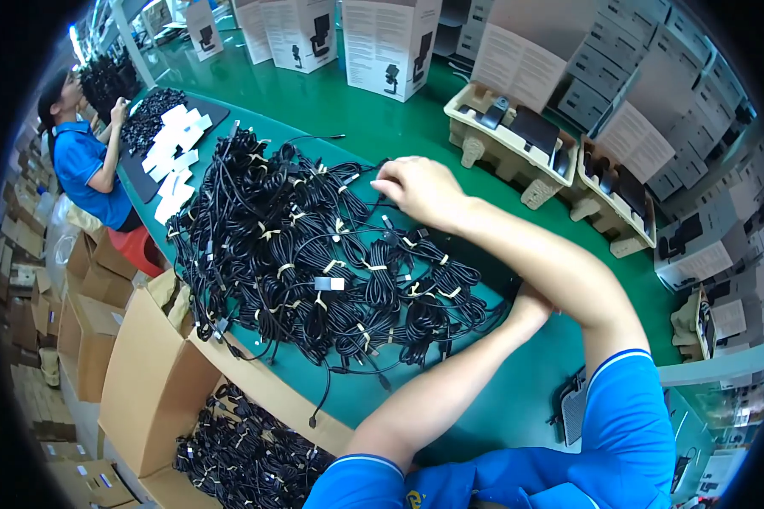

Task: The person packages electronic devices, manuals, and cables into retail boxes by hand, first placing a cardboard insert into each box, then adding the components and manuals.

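Cable bundles heaped on the green table, left of my arms; more sit in the near-left carton. Right hand is at the heap's far right edge, fingers curled in, can't tell if they pinch a cable. Left hand mostly hidden by my right forearm, grip can't be told. Progress, my read: pale ties on many, so bundling looks done there; plenty left to handle

Green worktable, pale post; brown cartons at left, bright light
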### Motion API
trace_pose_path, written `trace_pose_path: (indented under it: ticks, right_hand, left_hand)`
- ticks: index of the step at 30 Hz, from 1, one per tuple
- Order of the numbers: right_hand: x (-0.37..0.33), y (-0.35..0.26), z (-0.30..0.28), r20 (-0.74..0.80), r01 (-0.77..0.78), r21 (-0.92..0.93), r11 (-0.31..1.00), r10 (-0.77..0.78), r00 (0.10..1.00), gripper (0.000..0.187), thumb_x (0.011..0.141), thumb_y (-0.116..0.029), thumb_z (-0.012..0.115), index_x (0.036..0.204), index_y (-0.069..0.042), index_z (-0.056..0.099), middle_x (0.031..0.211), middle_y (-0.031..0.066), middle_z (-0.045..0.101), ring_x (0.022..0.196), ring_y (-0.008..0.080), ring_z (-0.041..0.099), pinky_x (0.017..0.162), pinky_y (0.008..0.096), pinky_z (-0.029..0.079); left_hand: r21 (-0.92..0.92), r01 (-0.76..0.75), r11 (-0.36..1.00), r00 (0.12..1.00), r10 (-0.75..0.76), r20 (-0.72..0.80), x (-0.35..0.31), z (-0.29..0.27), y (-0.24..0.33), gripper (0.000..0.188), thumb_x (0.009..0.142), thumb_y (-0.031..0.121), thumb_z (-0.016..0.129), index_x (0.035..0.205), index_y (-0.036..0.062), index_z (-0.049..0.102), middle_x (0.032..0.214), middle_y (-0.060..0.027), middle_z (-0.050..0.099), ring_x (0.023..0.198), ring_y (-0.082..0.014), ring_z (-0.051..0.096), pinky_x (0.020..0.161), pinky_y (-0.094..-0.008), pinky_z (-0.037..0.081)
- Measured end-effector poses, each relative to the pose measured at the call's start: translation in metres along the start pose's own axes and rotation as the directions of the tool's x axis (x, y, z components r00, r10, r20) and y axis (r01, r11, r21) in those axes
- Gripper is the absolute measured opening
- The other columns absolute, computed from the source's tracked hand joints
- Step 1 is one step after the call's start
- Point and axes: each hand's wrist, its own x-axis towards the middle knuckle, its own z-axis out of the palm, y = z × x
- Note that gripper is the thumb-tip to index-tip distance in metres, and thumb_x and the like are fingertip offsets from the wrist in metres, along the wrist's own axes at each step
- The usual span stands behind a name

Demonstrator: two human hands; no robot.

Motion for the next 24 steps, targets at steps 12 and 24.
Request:
trace_pose_path:
  ticks: [12, 24]
  right_hand:
    - [0.008, -0.013, 0.028, 0.194, -0.353, 0.527, 0.774, 0.295, 0.936, 0.027, 0.08, -0.028, 0.058, 0.085, -0.001, 0.059, 0.077, 0.0065, 0.059, 0.062, 0.0155, 0.052, 0.064, 0.0276, 0.045]
    - [-0.106, -0.014, -0.107, 0.046, -0.126, 0.953, 0.277, 0.279, 0.959, 0.015, 0.09, -0.015, 0.046, 0.1, -0.003, 0.045, 0.073, 0.0046, 0.05, 0.064, 0.0108, 0.046, 0.061, 0.0214, 0.043]
  left_hand:
    - [-0.118, 0.231, 0.966, 0.97, -0.238, -0.044, 0.001, -0.02, -0.008, 0.026, 0.089, 0.02, 0.045, 0.109, 0.0037, 0.047, 0.099, -0.0083, 0.053, 0.091, -0.0154, 0.051, 0.075, -0.0256, 0.045]
    - [0.518, -0.288, 0.805, 0.907, 0.056, 0.417, -0.032, 0.005, 0.008, 0.032, 0.086, 0.021, 0.053, 0.11, 0.0052, 0.037, 0.078, -0.0088, 0.056, 0.051, -0.0126, 0.05, 0.042, -0.0206, 0.035]
